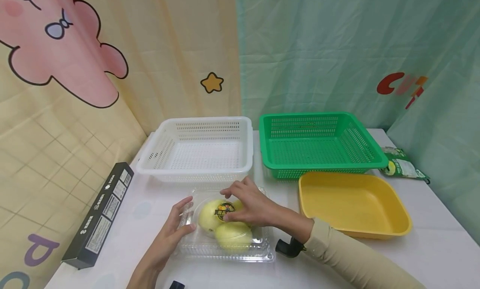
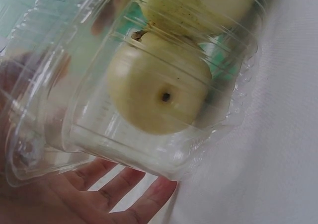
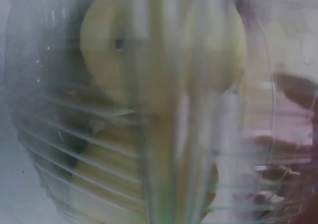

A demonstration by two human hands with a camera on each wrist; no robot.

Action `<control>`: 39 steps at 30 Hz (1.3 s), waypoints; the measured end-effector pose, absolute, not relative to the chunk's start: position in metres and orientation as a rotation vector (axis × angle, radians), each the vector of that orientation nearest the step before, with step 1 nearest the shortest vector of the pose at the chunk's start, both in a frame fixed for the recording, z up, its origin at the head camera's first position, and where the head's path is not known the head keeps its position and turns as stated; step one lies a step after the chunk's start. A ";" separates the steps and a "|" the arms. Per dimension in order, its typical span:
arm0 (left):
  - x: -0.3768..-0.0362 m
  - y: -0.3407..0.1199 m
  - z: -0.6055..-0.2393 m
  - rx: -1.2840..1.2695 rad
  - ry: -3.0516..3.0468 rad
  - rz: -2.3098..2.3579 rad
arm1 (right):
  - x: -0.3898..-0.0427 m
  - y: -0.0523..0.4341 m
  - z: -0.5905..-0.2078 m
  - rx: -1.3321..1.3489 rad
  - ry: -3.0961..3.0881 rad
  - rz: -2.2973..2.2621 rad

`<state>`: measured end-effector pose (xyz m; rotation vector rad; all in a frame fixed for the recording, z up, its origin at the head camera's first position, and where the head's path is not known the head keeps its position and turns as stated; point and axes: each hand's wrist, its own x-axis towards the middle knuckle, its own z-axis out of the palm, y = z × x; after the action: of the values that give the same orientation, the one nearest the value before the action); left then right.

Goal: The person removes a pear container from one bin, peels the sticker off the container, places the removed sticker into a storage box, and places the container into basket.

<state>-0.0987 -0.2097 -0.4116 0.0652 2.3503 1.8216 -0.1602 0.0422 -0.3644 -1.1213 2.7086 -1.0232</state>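
Observation:
A clear plastic clamshell box (image 1: 262, 249) lies on the table and holds several round, pale yellow-green fruits (image 2: 154, 85) that look like pears. A round black label with coloured print (image 1: 224, 210) shows on top of its lid. My left hand (image 1: 170, 228) rests at the box's left side, thumb and fingers spread apart. In the left wrist view, its straight fingers (image 2: 144, 194) lie against the lower edge. Over the lid arches my right hand (image 1: 249, 203), its thumb at the label and its fingers bent above it. The right wrist view shows the fruits (image 3: 112, 50) blurred through plastic.
Behind the box stand a white basket (image 1: 195, 172) and a green basket (image 1: 322, 168). A yellow tub (image 1: 352, 201) sits at the right, in front of the green basket. A long black carton (image 1: 99, 216) lies at the left edge, and a green packet (image 1: 405, 164) at the far right.

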 end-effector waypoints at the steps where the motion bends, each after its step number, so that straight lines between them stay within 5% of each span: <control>1: -0.099 -0.210 -0.412 0.063 2.350 1.822 | -0.160 0.042 -0.365 -1.130 2.716 -1.007; 39: -0.099 -0.209 -0.415 0.049 2.359 1.831 | -0.159 0.038 -0.373 -1.198 2.874 -0.709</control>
<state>-0.0987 -0.2095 -0.4147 0.0489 2.3587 1.8308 -0.1590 0.0384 -0.3729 -1.1979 2.8741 -0.7091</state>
